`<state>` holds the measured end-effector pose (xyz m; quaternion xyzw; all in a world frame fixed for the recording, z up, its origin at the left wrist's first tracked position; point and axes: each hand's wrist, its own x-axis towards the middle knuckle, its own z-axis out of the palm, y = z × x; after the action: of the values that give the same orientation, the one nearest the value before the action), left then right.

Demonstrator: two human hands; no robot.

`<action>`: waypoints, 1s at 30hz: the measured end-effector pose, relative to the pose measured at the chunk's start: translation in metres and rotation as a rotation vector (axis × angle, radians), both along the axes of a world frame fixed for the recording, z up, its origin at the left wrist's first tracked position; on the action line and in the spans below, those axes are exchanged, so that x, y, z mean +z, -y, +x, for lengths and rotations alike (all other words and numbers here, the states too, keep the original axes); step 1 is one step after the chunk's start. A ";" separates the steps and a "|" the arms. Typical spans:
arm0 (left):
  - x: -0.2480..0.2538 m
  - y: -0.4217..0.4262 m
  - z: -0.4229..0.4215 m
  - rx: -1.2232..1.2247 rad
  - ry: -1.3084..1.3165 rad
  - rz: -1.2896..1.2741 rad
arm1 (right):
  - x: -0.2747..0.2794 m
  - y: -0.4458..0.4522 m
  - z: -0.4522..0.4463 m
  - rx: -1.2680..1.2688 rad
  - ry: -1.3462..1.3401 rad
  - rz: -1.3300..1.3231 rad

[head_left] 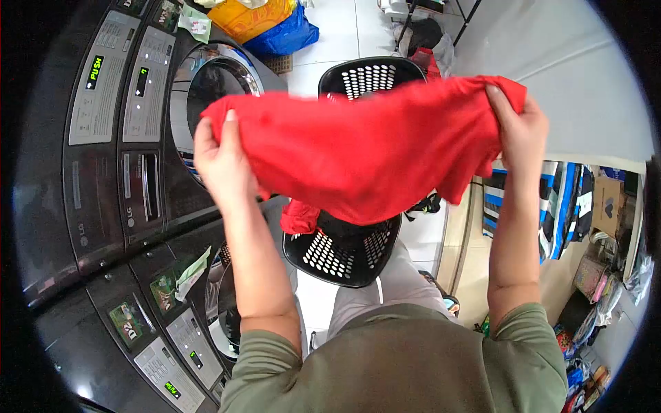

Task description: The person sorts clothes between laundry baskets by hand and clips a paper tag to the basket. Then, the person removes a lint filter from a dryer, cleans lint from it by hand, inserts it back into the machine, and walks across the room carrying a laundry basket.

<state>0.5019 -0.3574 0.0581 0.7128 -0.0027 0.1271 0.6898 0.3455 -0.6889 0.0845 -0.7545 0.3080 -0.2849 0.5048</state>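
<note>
A red cloth garment [358, 151] is stretched out in the air between my two hands, partly blurred. My left hand [224, 155] pinches its left end, thumb on top. At the opposite end, my right hand [518, 127] grips the other corner. Below the garment stands a black plastic laundry basket [323, 265] with rows of holes; the garment hides its middle. Inside the basket, a bunched red cloth [299, 217] and some dark clothing [344, 233] show at the near side.
Stacked black washing machines [96, 199] with lit displays line the left; one has a round door [217, 89]. Yellow and blue bags [282, 34] lie on the floor ahead. Striped cloth [558, 203], a cardboard box [609, 205] and assorted items fill shelves at right.
</note>
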 end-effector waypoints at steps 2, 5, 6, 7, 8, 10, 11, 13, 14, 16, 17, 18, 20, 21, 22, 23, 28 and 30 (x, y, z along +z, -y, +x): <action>-0.007 0.033 -0.002 -0.010 0.014 0.085 | -0.015 -0.015 0.021 0.069 0.099 0.325; -0.020 0.097 -0.024 -0.309 0.085 0.295 | -0.019 -0.055 0.055 0.183 0.067 0.601; -0.013 0.112 -0.028 -0.451 0.178 0.444 | -0.025 -0.067 0.069 0.273 0.209 0.833; -0.020 0.128 -0.027 -0.573 0.325 0.506 | -0.043 -0.071 0.081 0.341 0.314 1.013; -0.026 0.142 -0.028 -0.591 0.454 0.716 | -0.065 -0.070 0.089 0.313 0.435 1.058; -0.048 0.164 -0.035 -0.572 0.513 0.790 | -0.119 -0.060 0.099 0.238 0.538 1.238; -0.064 0.168 -0.039 -0.667 0.471 0.866 | -0.127 -0.061 0.092 0.210 0.546 1.375; -0.111 0.176 -0.063 -0.696 0.401 0.961 | -0.174 -0.049 0.070 0.181 0.464 1.423; -0.141 0.175 -0.079 -0.696 0.346 0.928 | -0.212 -0.034 0.055 0.173 0.391 1.439; -0.188 0.147 -0.107 -0.735 0.107 0.700 | -0.293 -0.014 0.017 0.016 0.202 1.304; -0.217 0.128 -0.117 -0.723 -0.027 0.508 | -0.320 -0.011 -0.005 -0.122 0.089 1.146; -0.245 0.097 -0.118 -0.566 -0.088 0.690 | -0.329 -0.010 -0.028 -0.236 -0.075 1.086; -0.281 0.009 -0.119 -0.222 -0.097 1.084 | -0.336 -0.020 -0.075 -0.284 -0.260 1.007; -0.308 -0.037 -0.122 -0.077 -0.495 1.173 | -0.337 -0.026 -0.096 -0.221 -0.279 0.997; -0.351 -0.085 -0.135 0.291 -0.361 1.489 | -0.338 -0.034 -0.116 -0.135 -0.314 0.994; -0.380 -0.119 -0.142 0.507 -0.731 1.462 | -0.338 -0.045 -0.130 -0.048 -0.346 0.990; -0.395 -0.191 -0.161 0.212 -0.772 0.798 | -0.327 -0.128 -0.114 0.324 -0.646 0.641; -0.404 -0.174 -0.172 0.173 -0.342 0.425 | -0.299 -0.166 -0.081 0.600 -0.556 0.234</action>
<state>0.3300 -0.1830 -0.3458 0.8499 0.1480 0.0598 0.5022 0.2646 -0.5224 -0.2145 -0.7964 0.2295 0.1257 0.5452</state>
